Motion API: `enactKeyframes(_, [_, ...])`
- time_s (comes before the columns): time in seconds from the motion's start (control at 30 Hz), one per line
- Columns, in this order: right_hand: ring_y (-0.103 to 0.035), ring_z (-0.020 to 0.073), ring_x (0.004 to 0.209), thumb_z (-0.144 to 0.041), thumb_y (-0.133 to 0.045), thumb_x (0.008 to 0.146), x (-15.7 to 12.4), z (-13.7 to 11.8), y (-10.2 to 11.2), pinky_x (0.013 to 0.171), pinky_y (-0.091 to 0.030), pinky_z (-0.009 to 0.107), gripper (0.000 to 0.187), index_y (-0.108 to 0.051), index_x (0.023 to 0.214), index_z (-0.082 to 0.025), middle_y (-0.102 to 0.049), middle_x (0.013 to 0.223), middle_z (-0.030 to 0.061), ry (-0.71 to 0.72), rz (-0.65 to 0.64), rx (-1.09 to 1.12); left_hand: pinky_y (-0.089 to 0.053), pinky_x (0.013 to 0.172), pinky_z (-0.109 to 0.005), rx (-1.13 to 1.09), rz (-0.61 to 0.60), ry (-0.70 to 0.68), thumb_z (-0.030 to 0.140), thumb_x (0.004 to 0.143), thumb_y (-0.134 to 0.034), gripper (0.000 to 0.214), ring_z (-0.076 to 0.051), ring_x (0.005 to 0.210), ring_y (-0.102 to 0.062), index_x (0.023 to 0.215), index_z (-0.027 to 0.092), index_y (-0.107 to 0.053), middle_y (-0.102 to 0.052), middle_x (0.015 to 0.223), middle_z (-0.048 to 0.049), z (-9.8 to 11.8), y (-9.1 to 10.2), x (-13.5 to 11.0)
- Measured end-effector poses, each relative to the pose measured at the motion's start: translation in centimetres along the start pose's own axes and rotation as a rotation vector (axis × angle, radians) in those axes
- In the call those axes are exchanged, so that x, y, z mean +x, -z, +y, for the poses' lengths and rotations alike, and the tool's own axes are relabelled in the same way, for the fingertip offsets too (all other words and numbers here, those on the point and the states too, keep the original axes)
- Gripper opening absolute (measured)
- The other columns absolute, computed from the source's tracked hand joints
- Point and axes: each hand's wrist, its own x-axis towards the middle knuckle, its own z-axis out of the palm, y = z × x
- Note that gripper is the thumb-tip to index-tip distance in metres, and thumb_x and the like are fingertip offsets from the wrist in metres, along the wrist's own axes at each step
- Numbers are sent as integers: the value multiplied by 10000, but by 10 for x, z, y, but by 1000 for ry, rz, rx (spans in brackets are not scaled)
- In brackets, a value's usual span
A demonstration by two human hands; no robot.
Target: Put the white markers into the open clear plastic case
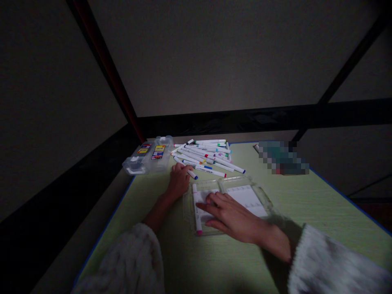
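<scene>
My left hand [178, 180] is closed on a white marker with a dark blue end [192, 174], at the near edge of a loose heap of markers [205, 153]. A clear plastic case [220, 181] lies opened flat in front of me, with white sheets in its two halves. Inside its left half, along the left wall, rests a white marker with pink ends [197, 216]. Over that half is my right hand [226, 214], its index finger stretched out to the pink-ended marker and its other fingers loosely bent, gripping nothing.
Two shut clear plastic cases [159, 155] with colourful labels stand at the back left of the light green table [306, 200]. A blurred-out object [283, 157] lies at the back right. Walls rise behind the table and at the left.
</scene>
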Motion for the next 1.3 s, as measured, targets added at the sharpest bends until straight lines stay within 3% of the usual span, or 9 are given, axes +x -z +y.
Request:
enactKeyframes(0.4, [-435,218,942,-368,-405,859,0,-1,1,791,-379,355,403,-443,1225,-204,-478,1012,92,-17,-26,6,-337,807,-345,51,-48,-3,121,745,-406,329,-211,911,-382,1012,216,-573,-398,924,-62,1,1,-2])
enactKeyframes(0.93, [-435,218,946,-365,-411,858,0,0,-1,792,-382,366,401,-440,1223,-203,-479,1005,84,-4,-7,-9,-359,790,-356,52,-10,-123,114,751,-415,258,-206,898,-391,944,202,-562,-403,940,-61,2,7,-5])
enactKeyframes(1.3, [-439,215,928,-353,-413,858,1,-1,0,785,-385,359,387,-456,1207,-191,-481,993,88,-10,-9,-5,-338,749,-359,154,-22,-188,106,770,-410,192,-215,892,-406,901,196,-518,-512,993,-51,7,12,-6])
